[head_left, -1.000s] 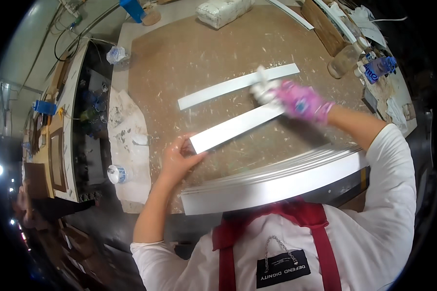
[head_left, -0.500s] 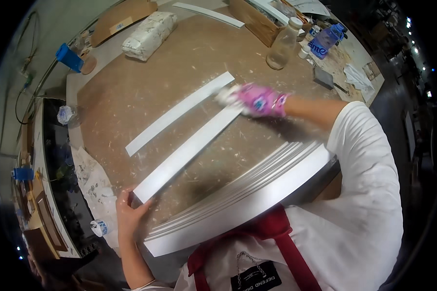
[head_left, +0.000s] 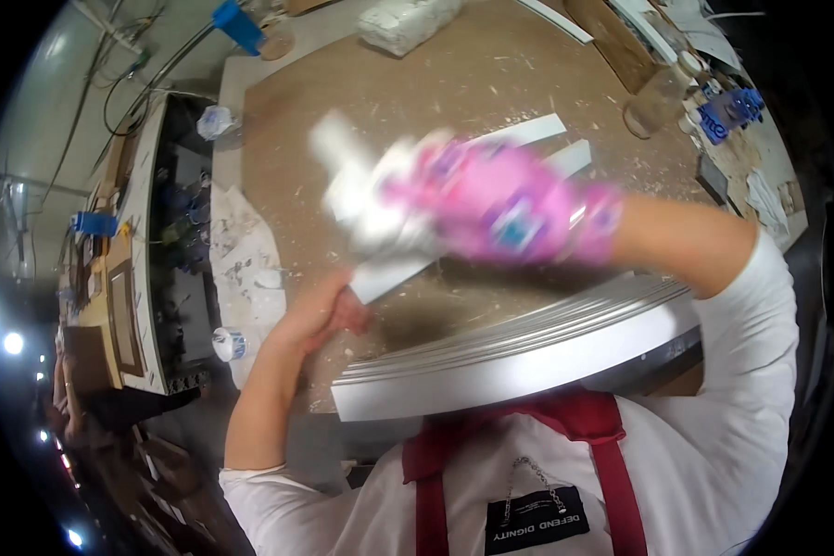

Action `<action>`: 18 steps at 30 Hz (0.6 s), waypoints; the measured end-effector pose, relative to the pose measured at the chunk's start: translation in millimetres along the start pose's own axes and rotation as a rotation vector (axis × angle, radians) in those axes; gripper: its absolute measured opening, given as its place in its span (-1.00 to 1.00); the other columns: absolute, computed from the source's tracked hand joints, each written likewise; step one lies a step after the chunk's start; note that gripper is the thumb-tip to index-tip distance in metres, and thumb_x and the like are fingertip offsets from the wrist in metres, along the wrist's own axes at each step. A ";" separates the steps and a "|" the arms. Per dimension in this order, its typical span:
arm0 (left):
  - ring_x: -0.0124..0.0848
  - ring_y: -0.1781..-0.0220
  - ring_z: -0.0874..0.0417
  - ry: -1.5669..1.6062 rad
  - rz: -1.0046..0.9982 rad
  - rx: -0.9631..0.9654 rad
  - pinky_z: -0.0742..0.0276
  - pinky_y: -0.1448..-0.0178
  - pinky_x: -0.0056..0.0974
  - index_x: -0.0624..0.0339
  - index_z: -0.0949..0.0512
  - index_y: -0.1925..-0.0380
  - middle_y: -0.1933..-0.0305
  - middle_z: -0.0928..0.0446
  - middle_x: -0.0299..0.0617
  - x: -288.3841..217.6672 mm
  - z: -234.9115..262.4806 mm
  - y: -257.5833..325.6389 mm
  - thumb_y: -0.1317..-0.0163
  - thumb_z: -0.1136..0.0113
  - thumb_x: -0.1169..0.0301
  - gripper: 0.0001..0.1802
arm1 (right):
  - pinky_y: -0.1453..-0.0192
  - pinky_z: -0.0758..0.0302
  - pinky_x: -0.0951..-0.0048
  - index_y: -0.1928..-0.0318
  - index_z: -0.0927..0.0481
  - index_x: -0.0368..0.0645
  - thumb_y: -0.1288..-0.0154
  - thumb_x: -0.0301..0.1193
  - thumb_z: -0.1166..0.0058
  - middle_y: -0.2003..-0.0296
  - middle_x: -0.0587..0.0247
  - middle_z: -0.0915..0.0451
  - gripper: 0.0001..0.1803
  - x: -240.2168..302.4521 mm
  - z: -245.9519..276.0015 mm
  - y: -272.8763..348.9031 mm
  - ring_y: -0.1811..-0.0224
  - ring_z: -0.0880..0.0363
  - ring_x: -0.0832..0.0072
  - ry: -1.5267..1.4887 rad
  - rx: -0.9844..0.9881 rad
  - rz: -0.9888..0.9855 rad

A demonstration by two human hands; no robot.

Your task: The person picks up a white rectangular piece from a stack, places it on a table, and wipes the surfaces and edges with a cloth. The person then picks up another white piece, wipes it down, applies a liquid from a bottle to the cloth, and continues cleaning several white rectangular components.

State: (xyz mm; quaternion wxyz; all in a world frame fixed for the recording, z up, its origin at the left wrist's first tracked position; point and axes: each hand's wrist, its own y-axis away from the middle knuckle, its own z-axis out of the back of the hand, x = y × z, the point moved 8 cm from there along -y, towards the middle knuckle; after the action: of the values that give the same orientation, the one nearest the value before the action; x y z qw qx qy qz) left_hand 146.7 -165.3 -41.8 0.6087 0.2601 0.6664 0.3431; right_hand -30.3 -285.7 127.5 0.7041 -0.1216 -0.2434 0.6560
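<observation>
A white curved strip (head_left: 394,275) lies slantwise on the brown tabletop, and my bare left hand (head_left: 324,312) grips its near left end. Over its middle is my right hand (head_left: 505,204), in a pink patterned glove, closed on a bunched white cloth (head_left: 371,195). Glove and cloth are smeared by motion and sit nearer to me than the strip; whether the cloth touches it I cannot tell. A second white strip (head_left: 533,130) lies just beyond, mostly hidden behind the glove. Along the near table edge lies a stack of similar curved strips (head_left: 519,357).
At the back right stand a clear bottle (head_left: 656,97) and a blue bottle (head_left: 732,114), with a grey block (head_left: 711,178) nearer. A white wrapped bundle (head_left: 403,23) sits at the back. Stained paper (head_left: 246,259) and a white cup (head_left: 229,344) line the left edge.
My gloved hand with the cloth has swept left and toward me, from the strip's far end to above its middle. My left hand stays at the near end. The whole view has shifted.
</observation>
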 end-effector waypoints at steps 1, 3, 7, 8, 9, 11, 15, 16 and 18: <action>-0.36 0.54 -0.53 -0.002 -0.074 0.089 -0.45 0.45 -0.33 0.27 -0.48 0.39 0.58 -0.49 -0.14 -2.6 -6.5 -2.3 -0.33 0.03 0.09 -0.59 | 0.16 -0.60 0.32 0.07 -0.45 -0.12 -0.25 -0.32 0.02 0.23 0.12 -0.53 -0.74 15.8 -38.2 -16.3 0.19 -0.58 0.20 -0.155 0.177 -0.048; -0.29 0.53 -0.55 0.067 -0.080 0.059 -0.49 0.47 -0.29 0.34 -0.48 0.32 0.59 -0.50 -0.06 -4.2 -14.3 -2.4 -0.33 0.03 0.08 -0.55 | 0.29 -0.59 0.34 0.12 -0.44 -0.03 -0.23 -0.28 0.05 0.30 0.19 -0.53 -0.77 48.8 -88.4 -13.5 0.32 -0.59 0.27 -0.144 0.248 0.092; -0.51 0.70 -0.12 0.221 0.135 0.234 -0.09 0.60 -0.42 0.34 -0.51 0.16 0.74 -0.26 -0.28 46.1 -4.8 -23.8 -0.39 0.44 -0.01 -0.35 | 0.34 -0.56 0.33 0.09 -0.42 0.00 -0.26 -0.30 0.09 0.25 0.16 -0.54 -0.78 5.1 -99.1 15.3 0.29 -0.59 0.25 -0.334 0.247 -0.031; -0.51 0.70 -0.12 0.229 0.142 0.233 -0.09 0.60 -0.42 0.34 -0.51 0.16 0.74 -0.26 -0.28 48.2 -5.0 -26.8 -0.39 0.44 -0.01 -0.35 | 0.29 -0.55 0.28 0.07 -0.41 -0.02 -0.26 -0.30 0.09 0.22 0.11 -0.53 -0.75 -27.8 -101.3 43.1 0.25 -0.58 0.19 -0.245 0.385 -0.217; -0.52 0.70 -0.13 0.243 0.158 0.258 -0.08 0.61 -0.42 0.37 -0.50 0.16 0.75 -0.23 -0.31 46.3 -10.3 -31.2 -0.39 0.45 -0.01 -0.34 | 0.24 -0.54 0.23 0.04 -0.41 -0.05 -0.26 -0.29 0.08 0.18 0.05 -0.52 -0.72 -59.7 -98.2 76.4 0.21 -0.56 0.13 -0.124 0.537 -0.396; -0.55 0.71 -0.12 0.274 0.174 0.278 -0.07 0.62 -0.45 0.40 -0.49 0.16 0.74 -0.17 -0.37 50.3 -18.1 -41.9 -0.39 0.40 -0.02 -0.34 | 0.11 -0.51 0.13 -0.01 -0.40 -0.11 -0.24 -0.27 0.05 0.12 -0.05 -0.49 -0.65 -122.1 -84.9 148.8 0.13 -0.52 0.01 0.122 0.560 -0.624; -0.58 0.70 -0.17 0.424 0.222 0.340 -0.10 0.63 -0.47 0.37 -0.48 0.13 0.71 -0.24 -0.37 47.1 -19.0 -41.5 -0.37 0.28 -0.04 -0.38 | 0.15 -0.58 0.14 -0.08 -0.41 -0.13 -0.21 -0.29 0.03 0.08 -0.16 -0.49 -0.57 -220.0 -51.6 246.1 0.14 -0.58 0.08 0.379 0.551 -0.775; -0.60 0.70 -0.19 0.392 0.197 0.325 -0.11 0.64 -0.47 0.36 -0.48 0.12 0.70 -0.27 -0.36 41.3 -14.3 -35.5 -0.37 0.24 -0.04 -0.39 | 0.11 -0.55 0.11 -0.04 -0.43 -0.13 -0.20 -0.32 0.03 0.11 -0.10 -0.52 -0.62 -236.2 -48.6 258.6 0.12 -0.57 0.04 0.385 0.552 -0.746; -0.59 0.68 -0.26 0.318 0.095 0.393 -0.16 0.63 -0.46 0.37 -0.47 0.08 0.65 -0.38 -0.32 33.2 -11.6 -37.0 -0.38 0.25 -0.05 -0.38 | 0.08 -0.51 0.08 0.01 -0.44 -0.14 -0.20 -0.34 0.03 0.14 -0.05 -0.54 -0.66 -229.9 -28.1 248.7 0.10 -0.55 0.00 0.401 0.560 -0.720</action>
State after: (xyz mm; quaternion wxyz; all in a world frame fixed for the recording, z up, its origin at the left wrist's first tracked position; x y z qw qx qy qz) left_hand 133.8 -164.8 -91.2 0.4173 0.3473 0.7946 0.2719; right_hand -235.9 -480.1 -60.6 0.9245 0.0400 0.0558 0.3750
